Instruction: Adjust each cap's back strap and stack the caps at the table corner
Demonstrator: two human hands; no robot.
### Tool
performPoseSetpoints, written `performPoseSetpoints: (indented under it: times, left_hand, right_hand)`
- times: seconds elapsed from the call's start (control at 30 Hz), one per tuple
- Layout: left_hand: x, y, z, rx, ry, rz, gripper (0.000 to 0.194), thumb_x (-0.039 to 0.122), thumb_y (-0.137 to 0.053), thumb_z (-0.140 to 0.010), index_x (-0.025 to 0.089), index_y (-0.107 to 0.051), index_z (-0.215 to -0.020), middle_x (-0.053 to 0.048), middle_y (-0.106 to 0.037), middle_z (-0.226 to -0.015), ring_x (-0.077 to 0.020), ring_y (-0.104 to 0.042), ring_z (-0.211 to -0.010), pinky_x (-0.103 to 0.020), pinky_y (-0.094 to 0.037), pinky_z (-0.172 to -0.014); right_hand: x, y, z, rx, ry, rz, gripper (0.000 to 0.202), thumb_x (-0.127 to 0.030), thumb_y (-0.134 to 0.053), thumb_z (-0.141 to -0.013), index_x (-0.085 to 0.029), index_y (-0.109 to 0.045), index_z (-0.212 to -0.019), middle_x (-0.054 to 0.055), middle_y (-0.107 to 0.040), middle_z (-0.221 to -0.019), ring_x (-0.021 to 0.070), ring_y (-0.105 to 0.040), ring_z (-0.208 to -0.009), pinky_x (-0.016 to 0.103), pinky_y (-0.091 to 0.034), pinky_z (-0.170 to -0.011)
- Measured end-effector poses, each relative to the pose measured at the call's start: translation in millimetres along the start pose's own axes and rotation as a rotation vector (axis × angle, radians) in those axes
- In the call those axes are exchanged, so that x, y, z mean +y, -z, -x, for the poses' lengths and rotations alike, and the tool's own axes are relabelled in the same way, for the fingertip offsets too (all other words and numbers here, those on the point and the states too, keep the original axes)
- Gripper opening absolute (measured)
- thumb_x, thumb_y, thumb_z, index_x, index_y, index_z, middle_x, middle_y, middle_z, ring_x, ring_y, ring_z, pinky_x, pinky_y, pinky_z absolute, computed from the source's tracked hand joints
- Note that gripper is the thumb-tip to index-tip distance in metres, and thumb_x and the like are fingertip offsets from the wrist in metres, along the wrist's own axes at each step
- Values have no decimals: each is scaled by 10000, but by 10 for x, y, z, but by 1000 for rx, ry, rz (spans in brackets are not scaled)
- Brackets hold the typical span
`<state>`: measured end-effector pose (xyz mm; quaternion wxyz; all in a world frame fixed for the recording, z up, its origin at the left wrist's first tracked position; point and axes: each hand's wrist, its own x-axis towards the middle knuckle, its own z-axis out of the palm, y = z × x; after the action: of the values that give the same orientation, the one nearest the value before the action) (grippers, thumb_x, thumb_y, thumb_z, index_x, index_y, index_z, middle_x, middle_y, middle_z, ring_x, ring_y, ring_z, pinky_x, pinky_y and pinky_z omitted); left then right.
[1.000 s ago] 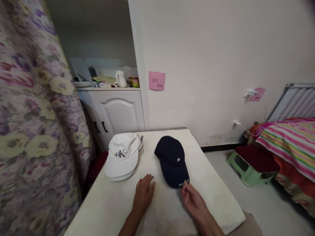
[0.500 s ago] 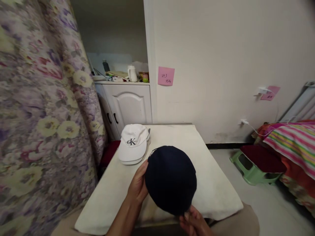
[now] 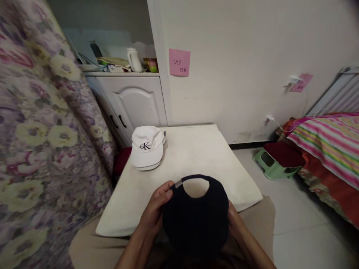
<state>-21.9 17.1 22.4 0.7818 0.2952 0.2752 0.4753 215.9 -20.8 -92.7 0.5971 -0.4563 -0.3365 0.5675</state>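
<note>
Between my two hands is a dark navy baseball cap point(image 3: 196, 224), held above the near edge of the table. Its back faces away from me, with the rounded gap and strap showing at the top. My left hand point(image 3: 157, 203) grips the left rim beside a small grey buckle or tag point(image 3: 178, 183). On the opposite side my right hand point(image 3: 235, 220) grips the cap, its fingers partly hidden behind the fabric. A white cap point(image 3: 147, 148) with black lettering lies at the table's far left, apart from both hands.
The table point(image 3: 190, 157) has a pale padded cover and stands against the wall. A floral curtain point(image 3: 47, 142) hangs close on the left, beside a white cabinet point(image 3: 137, 101). To the right are a green stool point(image 3: 269, 170) and a bed with a striped cover point(image 3: 331, 138).
The navy cap has been turned so its back opening shows, and it is nearer to me. My right hand has moved from the cap's lower edge up to its right side. The view has tilted down.
</note>
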Motion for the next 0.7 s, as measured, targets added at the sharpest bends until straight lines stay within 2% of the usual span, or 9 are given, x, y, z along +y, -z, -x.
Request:
performPoseSetpoints:
  times: [0.1,0.17,0.3,0.37,0.53,0.7]
  left_hand:
    - [-55,10,119,-1,27,-82,180,256,-789,-764,141,-672,-838,3,-637,-656,-79,-560,-522,-158,-438,-510]
    - [-91,10,184,5,43,-130,204,289,-783,-768,139,-650,-804,11,-601,-626,-69,-519,-500,-148,-383,-484]
    - [-132,0,285,4,72,-214,257,345,-779,-762,145,-618,-768,24,-549,-602,-64,-456,-487,-154,-317,-469]
    - [-130,-19,333,3,61,-237,271,356,-774,-764,151,-598,-748,32,-523,-591,-65,-429,-483,-162,-297,-465]
    - [-67,-120,442,-17,51,-243,307,380,-786,-726,159,-573,-725,28,-515,-586,-77,-407,-482,-179,-288,-467]
    - [116,-236,502,-18,-43,-261,304,398,-782,-720,167,-587,-750,33,-494,-582,-82,-391,-480,-188,-274,-462]
  right_hand:
    - [-76,39,32,-29,-86,-31,362,-445,-756,-749,-203,-763,-1018,91,-766,-1002,290,-688,-918,361,-536,-822]
    - [-131,46,43,-61,-87,2,391,-481,-749,-755,-187,-759,-1012,100,-762,-1011,271,-682,-892,343,-525,-806]
    - [-185,39,77,-152,-69,130,436,-597,-693,-775,-163,-715,-740,44,-696,-702,186,-575,-625,289,-465,-613]
    - [-184,33,114,-171,-63,154,473,-620,-689,-768,-166,-660,-637,17,-632,-612,164,-514,-584,277,-428,-580]
    - [-230,-2,223,-227,-13,170,532,-656,-654,-787,-179,-561,-571,7,-552,-602,152,-445,-596,271,-376,-570]
    - [-517,-51,251,-243,95,82,501,-575,-656,-841,-193,-462,-581,-27,-414,-606,123,-334,-569,254,-299,-541]
